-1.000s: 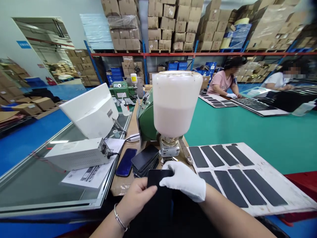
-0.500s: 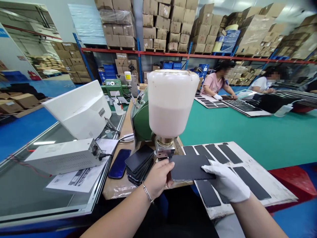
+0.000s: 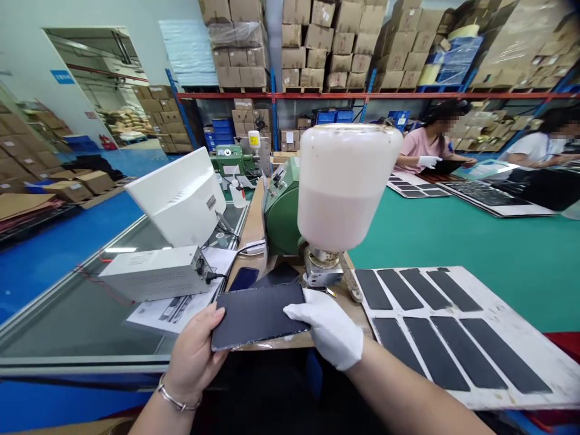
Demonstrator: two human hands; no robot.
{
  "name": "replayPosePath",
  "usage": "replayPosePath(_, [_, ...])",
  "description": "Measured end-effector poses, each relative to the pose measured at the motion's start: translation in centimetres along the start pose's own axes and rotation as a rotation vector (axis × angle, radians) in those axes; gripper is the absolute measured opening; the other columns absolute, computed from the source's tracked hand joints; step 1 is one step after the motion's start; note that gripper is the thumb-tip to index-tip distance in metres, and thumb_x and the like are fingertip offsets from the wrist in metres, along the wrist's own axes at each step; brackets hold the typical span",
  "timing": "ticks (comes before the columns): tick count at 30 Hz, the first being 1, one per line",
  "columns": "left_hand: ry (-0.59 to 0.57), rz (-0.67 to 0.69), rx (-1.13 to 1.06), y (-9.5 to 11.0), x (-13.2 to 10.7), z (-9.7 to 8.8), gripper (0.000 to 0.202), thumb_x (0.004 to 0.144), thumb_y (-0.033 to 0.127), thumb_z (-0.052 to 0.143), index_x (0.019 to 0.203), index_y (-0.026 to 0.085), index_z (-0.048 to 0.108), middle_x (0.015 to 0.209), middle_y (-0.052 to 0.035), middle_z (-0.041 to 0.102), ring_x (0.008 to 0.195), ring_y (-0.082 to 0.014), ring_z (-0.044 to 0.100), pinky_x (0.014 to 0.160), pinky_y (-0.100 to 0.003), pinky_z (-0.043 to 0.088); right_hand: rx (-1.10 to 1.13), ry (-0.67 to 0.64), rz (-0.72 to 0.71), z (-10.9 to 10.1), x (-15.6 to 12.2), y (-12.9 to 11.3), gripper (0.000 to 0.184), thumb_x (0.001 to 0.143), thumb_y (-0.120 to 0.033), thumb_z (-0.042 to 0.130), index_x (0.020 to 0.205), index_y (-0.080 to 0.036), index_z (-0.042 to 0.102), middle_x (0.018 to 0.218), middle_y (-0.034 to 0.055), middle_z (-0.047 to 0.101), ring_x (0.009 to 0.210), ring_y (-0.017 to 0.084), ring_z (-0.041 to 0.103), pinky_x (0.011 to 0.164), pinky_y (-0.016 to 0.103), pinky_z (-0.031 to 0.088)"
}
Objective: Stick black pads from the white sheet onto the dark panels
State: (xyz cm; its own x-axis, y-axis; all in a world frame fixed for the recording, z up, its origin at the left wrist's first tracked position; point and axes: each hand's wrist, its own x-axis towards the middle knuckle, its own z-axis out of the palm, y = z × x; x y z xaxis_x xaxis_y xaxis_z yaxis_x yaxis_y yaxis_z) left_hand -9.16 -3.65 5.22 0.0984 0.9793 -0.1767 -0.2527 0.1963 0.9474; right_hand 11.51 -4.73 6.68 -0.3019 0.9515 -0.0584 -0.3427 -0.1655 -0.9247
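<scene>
A thin black rectangular panel (image 3: 258,315) with a pale edge is held flat in front of me, over the wooden bench (image 3: 290,342). My bare left hand (image 3: 194,356), with a silver bangle (image 3: 179,402) on the wrist, supports its left end from below. My right hand (image 3: 325,326), in a white glove, grips the right end. Just beyond the panel lie a dark blue phone-like slab (image 3: 243,278) and a black panel (image 3: 277,275), both partly hidden by the held panel.
To the right lies a white board (image 3: 512,314) carrying several dark strips. A white-bottled green machine (image 3: 281,217) stands ahead, with a white power box (image 3: 156,273) and white monitor (image 3: 176,199) on glass to the left. Two co-workers sit at the green table beyond.
My hands have carried the black panel left, from above the white board to above the bench. It now hides the stack of black panels. The camera view has also shifted.
</scene>
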Motion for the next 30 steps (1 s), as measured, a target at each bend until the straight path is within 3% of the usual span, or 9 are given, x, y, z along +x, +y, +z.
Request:
replayPosePath(3, [-0.050,0.015,0.020,-0.4,-0.8,-1.5,0.014,0.073,0.031,0.061,0.069,0.018,0.060,0.044,0.0045,0.044,0.033,-0.0051,0.030,0.032,-0.018,0.022,-0.065,-0.047,0.010,0.3,-0.1,-0.1,0.022,0.071,-0.023,0.063,0.092,-0.018,0.066,0.094,0.0030,0.068,0.088,0.021,0.061,0.089,0.037,0.044])
replayPosePath(7, [-0.257,0.023,0.215,-0.7,-0.9,-1.5,0.026,0.081,0.038,0.052,0.077,0.015,0.063,0.048,0.0009,0.051,0.038,-0.0085,0.036,0.038,-0.021,0.026,-0.164,-0.028,0.048,-2.3,-1.1,0.2,0.027,0.070,-0.031,0.067,0.091,-0.014,0.062,0.086,0.0039,0.066,0.081,0.018,0.060,0.080,0.033,0.046])
replayPosePath(12, [-0.727,0.107,0.678,0.6,0.2,2.8,0.028,0.084,0.032,0.048,0.067,0.014,0.061,0.063,-0.0009,0.057,0.056,-0.0115,0.047,0.054,-0.023,0.034,-0.527,0.063,0.222,-5.6,-2.9,0.8,0.054,0.053,-0.032,0.079,0.100,-0.015,0.058,0.080,0.0030,0.065,0.071,0.016,0.060,0.064,0.027,0.047])
replayPosePath(14, [-0.846,0.112,0.719,0.1,1.1,4.9,0.027,0.082,0.032,0.051,0.063,0.014,0.062,0.060,0.0005,0.055,0.056,-0.0108,0.045,0.055,-0.022,0.033,-0.645,0.019,0.256,-6.1,-3.9,1.1,0.048,0.051,-0.027,0.079,0.094,-0.016,0.062,0.080,0.0015,0.066,0.068,0.015,0.059,0.058,0.023,0.045])
replayPosePath(17, [-0.832,-0.061,0.515,-2.4,2.9,7.2,0.027,0.078,0.038,0.056,0.075,0.013,0.066,0.054,0.0022,0.050,0.046,-0.0077,0.037,0.044,-0.021,0.026,-0.555,0.024,0.323,-6.6,-5.3,1.0,0.023,0.059,-0.025,0.074,0.077,-0.014,0.064,0.070,0.0002,0.065,0.061,0.014,0.058,0.052,0.021,0.042])
replayPosePath(19, [-0.778,-0.187,0.274,-4.4,3.9,8.3,0.037,0.076,0.045,0.055,0.088,0.012,0.065,0.051,0.0031,0.048,0.040,-0.0058,0.031,0.038,-0.019,0.019,-0.334,0.088,0.303,-7.0,-6.2,0.6,0.025,0.062,-0.026,0.072,0.083,-0.013,0.065,0.076,0.0024,0.067,0.067,0.016,0.061,0.059,0.023,0.046])
replayPosePath(22, [-0.779,-0.207,0.025,-6.2,4.4,10.0,0.047,0.078,0.051,0.050,0.098,0.010,0.061,0.048,0.0034,0.048,0.035,-0.0042,0.026,0.034,-0.018,0.013,-0.036,0.216,0.171,-7.7,-7.0,-0.4,0.035,0.065,-0.026,0.072,0.096,-0.015,0.063,0.086,0.0057,0.068,0.076,0.018,0.063,0.070,0.029,0.049])
replayPosePath(26, [-0.789,-0.179,-0.116,-5.8,3.6,11.3,0.048,0.085,0.049,0.040,0.109,0.011,0.054,0.046,0.0043,0.048,0.032,-0.0028,0.022,0.035,-0.018,0.012,0.090,0.277,0.111,-7.7,-6.4,-1.3,0.025,0.066,-0.025,0.070,0.087,-0.014,0.065,0.077,0.0056,0.068,0.069,0.017,0.062,0.067,0.029,0.050])
replayPosePath(30, [-0.723,-0.134,-0.204,-4.4,2.7,9.3,0.049,0.085,0.050,0.042,0.111,0.010,0.054,0.045,0.0052,0.044,0.034,-0.0026,0.020,0.038,-0.018,0.012,0.146,0.193,0.117,-5.6,-4.3,-0.9,0.024,0.062,-0.023,0.072,0.082,-0.013,0.066,0.073,0.0046,0.068,0.063,0.016,0.061,0.062,0.028,0.049])
